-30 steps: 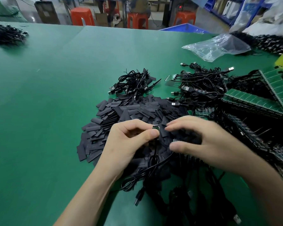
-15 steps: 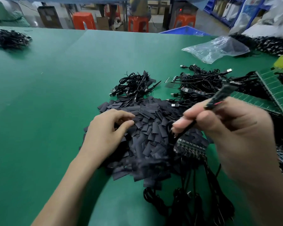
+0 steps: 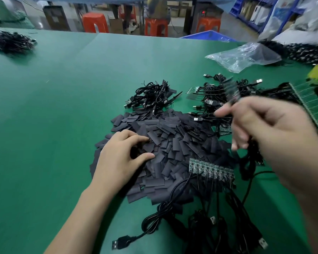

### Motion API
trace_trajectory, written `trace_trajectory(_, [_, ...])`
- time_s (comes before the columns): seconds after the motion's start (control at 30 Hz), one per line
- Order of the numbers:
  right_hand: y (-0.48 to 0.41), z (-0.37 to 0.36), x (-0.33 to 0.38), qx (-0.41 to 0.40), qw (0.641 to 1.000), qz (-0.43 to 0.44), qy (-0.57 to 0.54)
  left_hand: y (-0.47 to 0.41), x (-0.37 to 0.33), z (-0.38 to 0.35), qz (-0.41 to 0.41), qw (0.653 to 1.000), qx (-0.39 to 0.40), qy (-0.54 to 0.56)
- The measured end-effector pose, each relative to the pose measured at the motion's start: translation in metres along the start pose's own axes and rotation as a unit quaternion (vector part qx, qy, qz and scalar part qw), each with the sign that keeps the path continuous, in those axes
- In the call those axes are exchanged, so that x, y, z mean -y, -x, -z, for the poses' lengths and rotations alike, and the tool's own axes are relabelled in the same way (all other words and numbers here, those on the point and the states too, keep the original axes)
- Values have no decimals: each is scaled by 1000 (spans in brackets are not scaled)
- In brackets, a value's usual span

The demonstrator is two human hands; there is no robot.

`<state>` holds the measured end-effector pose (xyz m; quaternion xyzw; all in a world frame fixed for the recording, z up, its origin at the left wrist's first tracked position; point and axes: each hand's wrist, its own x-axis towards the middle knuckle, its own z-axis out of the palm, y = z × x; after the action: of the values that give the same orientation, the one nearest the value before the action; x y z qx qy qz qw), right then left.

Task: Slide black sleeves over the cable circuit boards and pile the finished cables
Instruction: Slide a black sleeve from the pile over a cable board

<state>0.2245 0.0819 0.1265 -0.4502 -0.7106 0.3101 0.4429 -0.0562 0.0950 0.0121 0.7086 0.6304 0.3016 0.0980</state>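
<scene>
Many sleeves (image 3: 173,140): black, heaped on the counter (image 3: 44,125).
Left hand (image 3: 117,162): curled on the heap; grip unclear.
Right hand (image 3: 275,136): raised beside the heap, pinching a blurred cable (image 3: 232,93).
Pile (image 3: 152,96): cables just behind the heap.
Boards (image 3: 211,169): wired strip at heap's near edge.

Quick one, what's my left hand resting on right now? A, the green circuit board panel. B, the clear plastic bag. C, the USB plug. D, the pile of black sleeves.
D: the left hand lies on the pile of black sleeves, fingertips curled into them.
</scene>
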Motion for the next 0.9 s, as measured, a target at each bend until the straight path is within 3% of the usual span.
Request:
trace_trajectory(0.07, [0,-12,5,87,995,-24,52,-1,-2,1,2,1000,-8,21])
trace_trajectory(0.2, [-2,-32,-21,106,988,-83,74,-1,-4,4,-6,995,-28,98])
trace_trajectory(0.3, [1,-53,-29,132,986,-95,43,0,-8,6,-14,981,-48,190])
trace_trajectory(0.43, [3,-68,-37,164,980,-97,-51,2,-20,3,-16,932,-24,360])
trace_trajectory(0.53, [8,-70,-43,162,981,-81,-72,3,-26,-2,0,914,5,406])
trace_trajectory(0.73, [14,-68,-53,104,991,-71,-50,1,-24,-5,11,913,-19,406])
trace_trajectory(0.9, [17,-77,-55,74,991,-71,-87,6,-33,-7,21,906,19,423])
